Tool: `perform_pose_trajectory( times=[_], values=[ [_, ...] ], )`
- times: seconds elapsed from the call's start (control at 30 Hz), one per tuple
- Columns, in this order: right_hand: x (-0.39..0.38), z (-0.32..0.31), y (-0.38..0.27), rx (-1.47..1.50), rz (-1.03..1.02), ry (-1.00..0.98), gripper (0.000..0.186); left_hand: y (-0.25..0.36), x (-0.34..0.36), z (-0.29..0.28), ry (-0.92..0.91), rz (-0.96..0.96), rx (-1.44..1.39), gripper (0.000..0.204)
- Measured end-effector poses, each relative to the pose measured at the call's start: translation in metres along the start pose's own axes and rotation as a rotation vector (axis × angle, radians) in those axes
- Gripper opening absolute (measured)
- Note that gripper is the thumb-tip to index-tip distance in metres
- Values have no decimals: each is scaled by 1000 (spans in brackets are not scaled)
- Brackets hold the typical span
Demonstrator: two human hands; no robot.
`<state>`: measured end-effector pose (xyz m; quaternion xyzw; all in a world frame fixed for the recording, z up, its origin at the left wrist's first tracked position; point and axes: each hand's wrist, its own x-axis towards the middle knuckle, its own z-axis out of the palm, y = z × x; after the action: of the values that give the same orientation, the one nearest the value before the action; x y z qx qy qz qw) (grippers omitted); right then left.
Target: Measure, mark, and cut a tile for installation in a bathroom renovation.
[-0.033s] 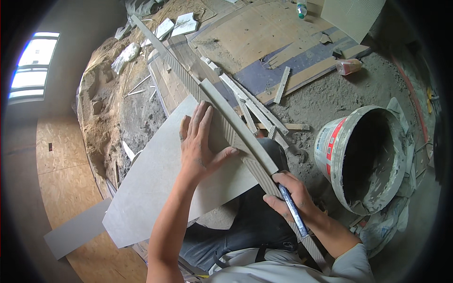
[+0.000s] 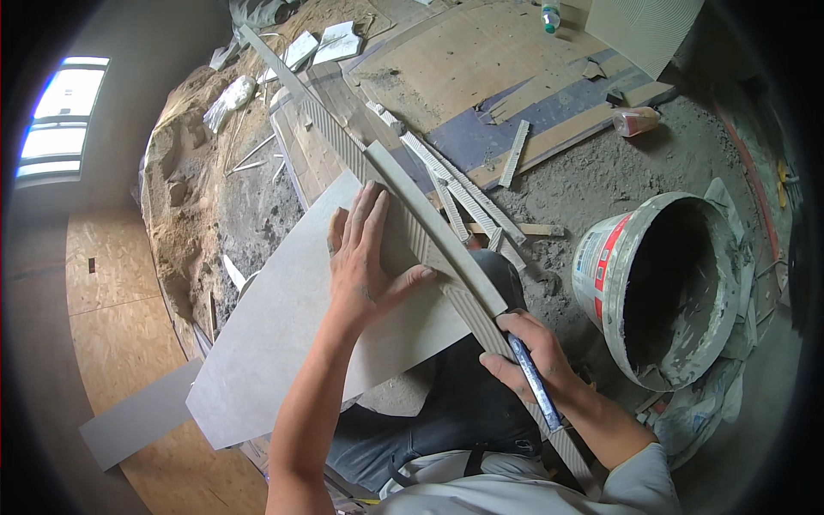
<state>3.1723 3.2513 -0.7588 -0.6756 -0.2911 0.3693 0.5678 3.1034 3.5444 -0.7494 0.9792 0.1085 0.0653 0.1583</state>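
Large pale tile [image 2: 266, 343] above the legs [image 2: 468, 395]. Long ribbed strip [image 2: 333, 136] diagonal along right edge of tile, narrow grey slab [image 2: 439, 232] alongside. Left hand [image 2: 356, 270] flat on tile, grip spread. Right hand [image 2: 542, 360] at lower end of slab, grip closed around slim blue tool [image 2: 534, 384].

Building site: smeared bucket [image 2: 590, 264], offcuts [image 2: 515, 154]

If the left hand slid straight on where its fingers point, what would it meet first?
Probably the long ridged strip: the left hand has its fingertips right at it, perhaps already touching. The narrow pale strip comes next; depth there is unclear.
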Motion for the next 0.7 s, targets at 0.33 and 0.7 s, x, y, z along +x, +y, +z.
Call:
perform_pose_trajectory(
  times=[0.33,0.7],
  values=[
    [0,1,-1,-24,-11,1,40,-2,0,0,-9,5,25,119],
    [-4,-1,2,-18,9,-7,39,2,-3,2,-2,7,-4,115]
  ],
)
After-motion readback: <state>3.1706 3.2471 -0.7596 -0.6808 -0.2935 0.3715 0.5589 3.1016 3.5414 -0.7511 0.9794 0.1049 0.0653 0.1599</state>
